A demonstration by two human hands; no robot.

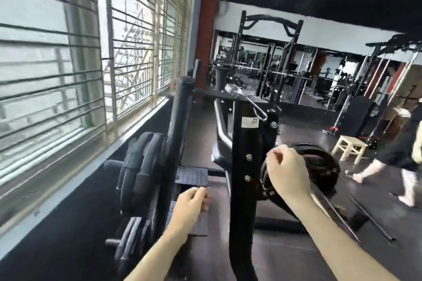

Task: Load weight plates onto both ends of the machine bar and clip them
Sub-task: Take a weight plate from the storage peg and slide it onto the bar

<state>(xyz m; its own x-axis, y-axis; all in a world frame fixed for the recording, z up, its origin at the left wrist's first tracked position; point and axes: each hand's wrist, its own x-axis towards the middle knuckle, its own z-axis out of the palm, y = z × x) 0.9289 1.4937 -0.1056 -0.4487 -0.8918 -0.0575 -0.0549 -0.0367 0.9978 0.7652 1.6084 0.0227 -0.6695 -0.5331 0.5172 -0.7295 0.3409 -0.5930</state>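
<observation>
Left hand: lower centre, fingers loosely curled, holding nothing.
Right hand: right of centre, curled against the weight plate; actual grasp unclear.
Upright post: between the hands.
Stored plates: left of centre, by the window.
Spring clip: centre, resting atop the frame, unused.
Progress: early, probably; right plate in hand, clipping left, far bar end unseen.

Below me the dark floor carries the black machine frame. A small pale wooden stool stands on it well off to my right, and a textured black footplate sits low by the frame.
</observation>
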